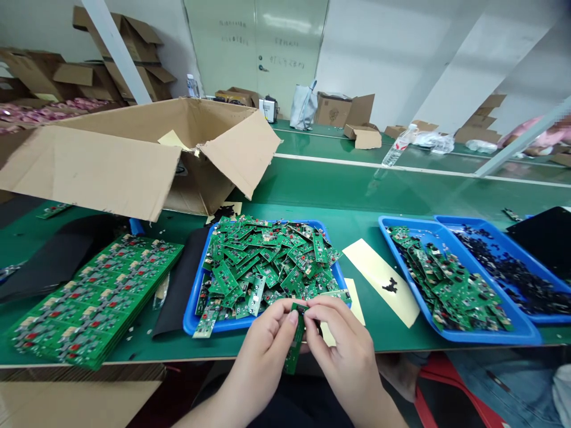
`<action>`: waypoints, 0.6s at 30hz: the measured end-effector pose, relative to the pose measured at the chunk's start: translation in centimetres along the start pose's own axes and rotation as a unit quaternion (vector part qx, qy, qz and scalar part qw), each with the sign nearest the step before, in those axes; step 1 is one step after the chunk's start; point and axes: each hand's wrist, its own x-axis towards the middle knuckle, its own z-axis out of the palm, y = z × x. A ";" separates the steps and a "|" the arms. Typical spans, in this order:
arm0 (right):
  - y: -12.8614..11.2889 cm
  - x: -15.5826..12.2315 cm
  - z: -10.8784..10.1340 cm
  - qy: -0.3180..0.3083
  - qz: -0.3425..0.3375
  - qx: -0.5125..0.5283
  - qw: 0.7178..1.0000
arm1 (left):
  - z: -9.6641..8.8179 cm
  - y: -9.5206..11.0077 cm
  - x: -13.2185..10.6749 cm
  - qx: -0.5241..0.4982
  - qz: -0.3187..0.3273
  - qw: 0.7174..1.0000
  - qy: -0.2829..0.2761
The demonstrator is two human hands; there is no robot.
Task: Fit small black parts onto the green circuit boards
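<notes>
Above the table's front edge, my left hand pinches a narrow green circuit board between thumb and fingers. A small black part shows at the board's upper end. There the fingertips of my right hand close together, with something dark partly visible between them; I cannot make out what it is. Just beyond both hands stands a blue tray heaped with loose narrow circuit boards. To its right, several small black parts lie on a strip of yellowish paper.
On the right, one blue tray holds circuit boards and another holds small black parts. Stacked circuit board panels lie at left beside black sheets. Behind them stands an open cardboard box. A water bottle lies farther back.
</notes>
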 end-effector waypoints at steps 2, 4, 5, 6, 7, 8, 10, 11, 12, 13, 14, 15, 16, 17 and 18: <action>-0.1 0.0 0.0 -0.004 -0.001 -0.002 1.000 | 0.0 -0.1 0.0 -0.001 0.009 1.000 0.004; -0.1 0.0 0.0 -0.009 0.002 -0.005 1.000 | 0.0 -0.3 0.1 -0.006 0.013 1.000 0.006; -0.1 -0.1 0.0 -0.010 0.005 -0.006 1.000 | 0.0 -0.4 0.1 -0.010 0.010 1.000 0.004; -0.1 -0.1 0.0 -0.009 0.008 -0.007 1.000 | 0.0 -0.5 0.1 -0.014 0.007 1.000 0.001; -0.1 -0.1 -0.1 -0.007 0.013 -0.009 1.000 | -0.1 -0.6 0.2 -0.015 0.005 1.000 -0.003; 0.0 -0.1 -0.1 -0.005 0.018 -0.009 1.000 | -0.1 -0.7 0.2 -0.012 0.004 1.000 -0.005; 0.1 -0.1 -0.3 -0.007 0.030 -0.002 1.000 | -0.1 -0.9 0.2 0.004 0.007 1.000 -0.008; 0.1 0.0 -0.3 -0.011 0.034 0.005 0.999 | -0.1 -0.9 0.2 0.013 0.010 1.000 -0.008; 0.1 0.1 -0.4 -0.017 0.038 0.015 0.999 | -0.1 -0.9 0.2 0.021 0.013 1.000 -0.008; 0.1 0.2 -0.5 -0.024 0.040 0.025 0.999 | -0.1 -0.9 0.2 0.029 0.015 0.999 -0.010; 0.1 0.3 -0.6 -0.030 0.042 0.035 0.998 | -0.1 -0.9 0.2 0.036 0.017 0.999 -0.012; 0.1 0.4 -0.7 -0.035 0.042 0.040 0.998 | -0.2 -0.8 0.2 0.043 0.019 0.999 -0.015; 0.1 0.4 -0.9 -0.042 0.041 0.042 0.997 | -0.2 -0.8 0.1 0.050 0.020 0.998 -0.019; 0.2 0.5 -1.0 -0.048 0.040 0.041 0.997 | -0.2 -0.8 0.1 0.055 0.022 0.998 -0.025; 0.2 0.5 -1.1 -0.051 0.039 0.035 0.997 | -0.3 -0.8 0.1 0.060 0.022 0.997 -0.033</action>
